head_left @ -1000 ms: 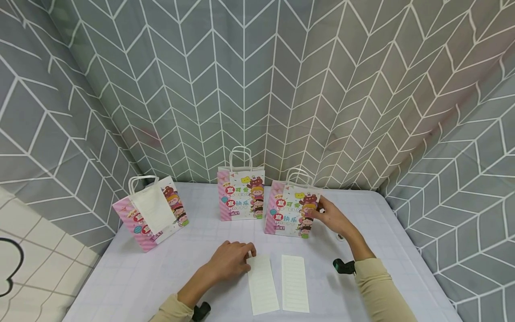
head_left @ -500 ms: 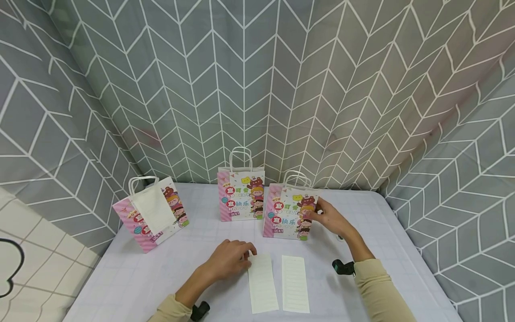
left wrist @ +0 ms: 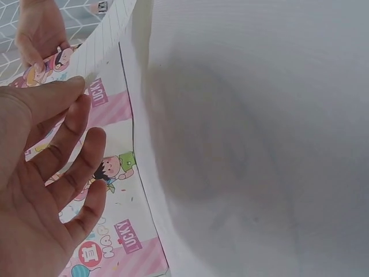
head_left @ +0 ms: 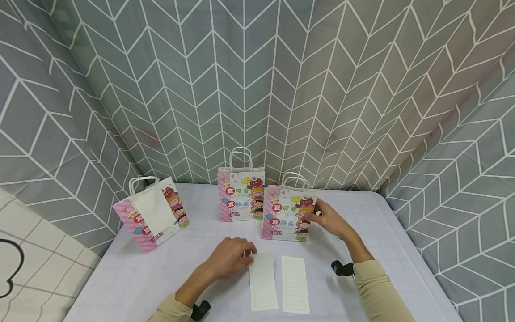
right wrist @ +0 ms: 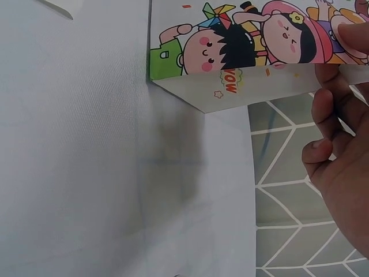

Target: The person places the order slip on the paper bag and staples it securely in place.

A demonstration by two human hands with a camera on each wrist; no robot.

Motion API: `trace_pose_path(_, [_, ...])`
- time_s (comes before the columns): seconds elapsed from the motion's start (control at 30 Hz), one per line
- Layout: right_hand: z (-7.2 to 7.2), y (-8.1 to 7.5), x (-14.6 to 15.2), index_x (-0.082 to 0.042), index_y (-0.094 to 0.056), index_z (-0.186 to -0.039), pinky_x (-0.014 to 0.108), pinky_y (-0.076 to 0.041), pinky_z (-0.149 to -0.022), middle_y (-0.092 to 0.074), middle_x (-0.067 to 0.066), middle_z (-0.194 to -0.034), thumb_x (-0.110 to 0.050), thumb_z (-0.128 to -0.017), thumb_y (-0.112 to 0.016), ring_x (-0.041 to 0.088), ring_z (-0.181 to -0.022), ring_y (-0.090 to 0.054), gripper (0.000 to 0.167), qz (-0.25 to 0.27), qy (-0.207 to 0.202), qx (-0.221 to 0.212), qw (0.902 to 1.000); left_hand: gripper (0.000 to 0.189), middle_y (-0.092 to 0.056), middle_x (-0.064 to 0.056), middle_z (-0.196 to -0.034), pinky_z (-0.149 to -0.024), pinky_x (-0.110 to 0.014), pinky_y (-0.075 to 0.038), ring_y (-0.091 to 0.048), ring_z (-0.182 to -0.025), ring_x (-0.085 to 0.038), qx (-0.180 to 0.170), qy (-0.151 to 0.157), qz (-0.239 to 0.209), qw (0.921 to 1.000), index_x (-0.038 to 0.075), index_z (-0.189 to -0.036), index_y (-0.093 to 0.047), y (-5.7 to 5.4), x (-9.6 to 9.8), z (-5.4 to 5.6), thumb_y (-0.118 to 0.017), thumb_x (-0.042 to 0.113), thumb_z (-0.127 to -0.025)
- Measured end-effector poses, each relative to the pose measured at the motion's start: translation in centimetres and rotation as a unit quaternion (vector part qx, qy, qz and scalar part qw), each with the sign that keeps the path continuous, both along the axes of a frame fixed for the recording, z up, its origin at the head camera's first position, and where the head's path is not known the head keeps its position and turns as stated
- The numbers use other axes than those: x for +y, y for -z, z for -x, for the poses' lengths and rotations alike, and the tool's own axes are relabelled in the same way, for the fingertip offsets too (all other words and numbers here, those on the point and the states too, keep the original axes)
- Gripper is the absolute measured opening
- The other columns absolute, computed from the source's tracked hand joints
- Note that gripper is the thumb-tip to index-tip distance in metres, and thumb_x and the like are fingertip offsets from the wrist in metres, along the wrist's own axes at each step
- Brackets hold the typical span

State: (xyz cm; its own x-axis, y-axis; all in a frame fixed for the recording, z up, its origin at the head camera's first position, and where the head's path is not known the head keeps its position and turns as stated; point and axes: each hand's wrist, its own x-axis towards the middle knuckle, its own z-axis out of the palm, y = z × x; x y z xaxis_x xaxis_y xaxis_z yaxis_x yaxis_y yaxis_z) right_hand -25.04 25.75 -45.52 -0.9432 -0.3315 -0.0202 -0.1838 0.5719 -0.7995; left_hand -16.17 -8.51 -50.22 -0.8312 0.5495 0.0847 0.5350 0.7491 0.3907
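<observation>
Between thumb and forefinger, my left hand (head_left: 230,258) pinches the upper left corner of a lined white paper strip (head_left: 263,284). The wrist view shows that strip (left wrist: 112,34) raised at the thumb tip. My right hand (head_left: 331,218) grips the side edge of an upright paper gift bag (head_left: 286,213), pink and white with cartoon figures and white handles. In the right wrist view the thumb lies on the printed front of the bag (right wrist: 202,49), with fingers around its side. A second lined strip (head_left: 295,285) lies flat to the right of the first.
Another matching gift bag (head_left: 241,195) stands just left of the gripped one. At the far left a third bag (head_left: 177,205) sits turned, with a blank white strip (head_left: 154,210) hanging over its front. Patterned curtains (head_left: 257,89) enclose the white table (head_left: 132,277) behind and at the sides.
My right hand has shifted its gift bag slightly left and toward me. The pinched strip has moved up a little and turned straighter. The other bags stay put.
</observation>
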Motion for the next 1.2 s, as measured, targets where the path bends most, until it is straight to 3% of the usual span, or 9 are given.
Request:
trace_pose_path(0.27, [-0.6, -0.9, -0.1, 0.001, -0.049, -0.135, 0.040, -0.047, -0.084, -0.062, 0.015, -0.112, -0.021, -0.097, -0.064, 0.029, -0.102, -0.057, 0.046, 0.005, -0.013, -0.003, 0.9999, 0.013, -0.062, 0.019, -0.083, -0.076, -0.034, -0.045, -0.056, -0.081, -0.003, 0.026, 0.008, -0.013, 0.9995, 0.024, -0.102, -0.074, -0.4, -0.1, 0.0, -0.076, 0.028, -0.090])
trace_pose_path(0.37, [-0.2, -0.1, 0.3, -0.002, -0.050, -0.134, 0.039, -0.047, -0.084, -0.062, 0.013, -0.111, -0.026, -0.096, -0.065, 0.031, -0.103, -0.056, 0.047, 0.017, -0.017, -0.005, 0.9997, 0.013, -0.062, 0.019, -0.083, -0.077, -0.034, -0.046, -0.057, -0.081, -0.003, 0.034, 0.006, -0.014, 0.9993, 0.024, -0.103, -0.074, -0.6, -0.1, 0.0, -0.076, 0.029, -0.091])
trace_pose_path(0.67, [-0.6, -0.2, 0.1, -0.001, -0.049, -0.137, 0.040, -0.047, -0.083, -0.062, 0.014, -0.112, -0.022, -0.097, -0.064, 0.031, -0.103, -0.057, 0.048, 0.008, -0.018, -0.008, 0.9998, 0.008, -0.062, 0.019, -0.084, -0.073, -0.030, -0.043, -0.058, -0.082, -0.004, 0.067, 0.003, -0.032, 0.9973, 0.026, -0.098, -0.074, -0.8, -0.1, -0.1, -0.075, 0.029, -0.091])
trace_pose_path(0.87, [-2.1, -2.5, -1.1, 0.004, -0.051, -0.133, 0.040, -0.047, -0.083, -0.062, 0.015, -0.110, -0.016, -0.097, -0.063, 0.035, -0.102, -0.057, 0.042, 0.011, -0.032, -0.015, 0.9993, 0.007, -0.063, 0.017, -0.085, -0.074, -0.030, -0.044, -0.058, -0.081, -0.003, 0.087, 0.002, -0.045, 0.9952, 0.026, -0.098, -0.074, -0.9, -0.1, -0.2, -0.075, 0.027, -0.091])
trace_pose_path(1.03, [-3.1, -3.8, -1.7, 0.006, -0.050, -0.133, 0.039, -0.048, -0.080, -0.062, 0.015, -0.111, -0.014, -0.098, -0.061, 0.029, -0.100, -0.058, 0.042, 0.020, -0.050, -0.007, 0.9985, 0.007, -0.063, 0.018, -0.085, -0.075, -0.030, -0.045, -0.059, -0.081, -0.003, 0.100, 0.001, -0.056, 0.9934, 0.027, -0.098, -0.074, -1.0, -0.2, -0.1, -0.076, 0.028, -0.091])
trace_pose_path(1.2, [-2.5, -2.6, -1.6, 0.004, -0.051, -0.132, 0.040, -0.047, -0.082, -0.063, 0.015, -0.110, -0.015, -0.098, -0.063, 0.031, -0.101, -0.058, 0.041, 0.011, -0.037, -0.009, 0.9992, 0.008, -0.063, 0.019, -0.086, -0.074, -0.028, -0.044, -0.060, -0.082, -0.004, 0.107, -0.005, -0.069, 0.9918, 0.027, -0.099, -0.074, -1.0, -0.3, -0.1, -0.075, 0.029, -0.091])
